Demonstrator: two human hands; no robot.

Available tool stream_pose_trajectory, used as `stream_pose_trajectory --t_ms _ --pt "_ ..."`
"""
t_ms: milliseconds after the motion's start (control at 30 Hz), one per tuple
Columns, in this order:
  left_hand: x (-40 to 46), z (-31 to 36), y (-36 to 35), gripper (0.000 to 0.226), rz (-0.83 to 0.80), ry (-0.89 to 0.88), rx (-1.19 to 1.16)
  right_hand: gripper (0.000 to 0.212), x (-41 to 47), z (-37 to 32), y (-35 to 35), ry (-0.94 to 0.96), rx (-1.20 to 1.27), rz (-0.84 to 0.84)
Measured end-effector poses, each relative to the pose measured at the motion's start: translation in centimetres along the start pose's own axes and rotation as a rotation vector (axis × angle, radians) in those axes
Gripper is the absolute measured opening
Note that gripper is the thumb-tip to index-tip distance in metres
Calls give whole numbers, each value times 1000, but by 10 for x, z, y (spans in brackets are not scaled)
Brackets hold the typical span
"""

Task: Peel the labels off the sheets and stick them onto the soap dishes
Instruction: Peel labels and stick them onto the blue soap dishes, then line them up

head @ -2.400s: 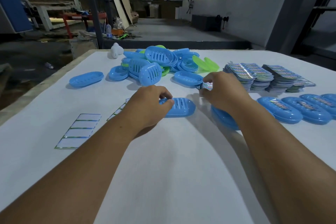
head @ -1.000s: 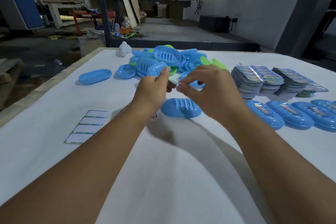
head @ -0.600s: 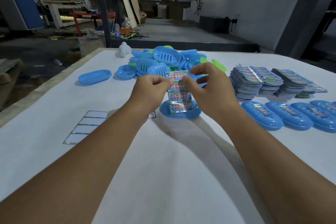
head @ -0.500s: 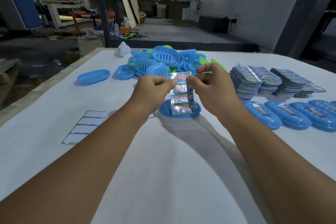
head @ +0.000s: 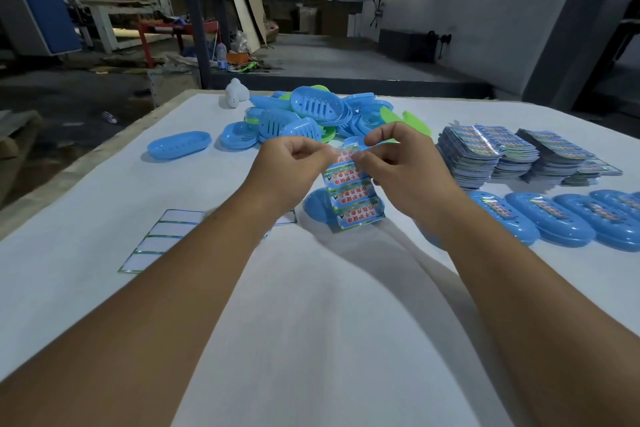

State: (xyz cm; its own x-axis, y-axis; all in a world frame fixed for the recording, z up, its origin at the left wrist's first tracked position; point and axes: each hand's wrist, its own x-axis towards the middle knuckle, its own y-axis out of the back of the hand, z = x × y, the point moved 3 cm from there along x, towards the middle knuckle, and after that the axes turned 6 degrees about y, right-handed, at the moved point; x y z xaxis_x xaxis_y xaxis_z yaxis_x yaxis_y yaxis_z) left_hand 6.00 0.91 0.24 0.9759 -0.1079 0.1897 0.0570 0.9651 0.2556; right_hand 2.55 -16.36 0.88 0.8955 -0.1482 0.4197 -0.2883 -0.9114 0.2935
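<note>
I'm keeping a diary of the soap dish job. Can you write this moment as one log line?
step: peeling label | left hand: pinches label sheet top | right hand: pinches top too | blue soap dish: on table, behind sheet

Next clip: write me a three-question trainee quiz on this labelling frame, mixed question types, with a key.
1. True or false: both hands pinch the top of the label sheet.
2. Where do the labelled soap dishes lie? A) right side of the table B) left side C) on the floor
3. Fill in: the empty backing sheet lies on the person's ____ side.

Key:
1. True: the left hand and right hand each pinch its top edge.
2. A
3. left
</note>
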Motion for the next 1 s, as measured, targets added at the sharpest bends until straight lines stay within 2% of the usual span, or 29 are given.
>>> stream_pose_trajectory --t_ms 67,133,267,367,400,467,600,767,1000 --pt "-3 -1 -2 6 -47 -3 -11 17 -3 -1 -3 9 -15 -35" --pt "-2 0 -1 8 -12 5 -42 22 -5 -2 -2 -6 31 5" --pt "0 2 3 9 77 175 -390 40 -5 2 -2 -207 264 95" --pt "-3 1 -3 12 -42 244 -562 18 -10 4 -16 -325 456 -68" --pt "-5 1 -5 12 -90 248 -525 14 -12 4 -19 -317 467 -104" --pt "-6 -1 -9 12 -131 242 -369 11 -11 3 -20 -289 466 -75" --pt "-6 0 -11 12 -94 162 -169 12 -7 0 -10 -251 470 1" --pt "-4 3 -2 20 34 140 -124 14 -2 2 -6 -185 246 33" --pt "-4 3 0 28 21 111 -68 13 0 7 -6 -134 139 23"
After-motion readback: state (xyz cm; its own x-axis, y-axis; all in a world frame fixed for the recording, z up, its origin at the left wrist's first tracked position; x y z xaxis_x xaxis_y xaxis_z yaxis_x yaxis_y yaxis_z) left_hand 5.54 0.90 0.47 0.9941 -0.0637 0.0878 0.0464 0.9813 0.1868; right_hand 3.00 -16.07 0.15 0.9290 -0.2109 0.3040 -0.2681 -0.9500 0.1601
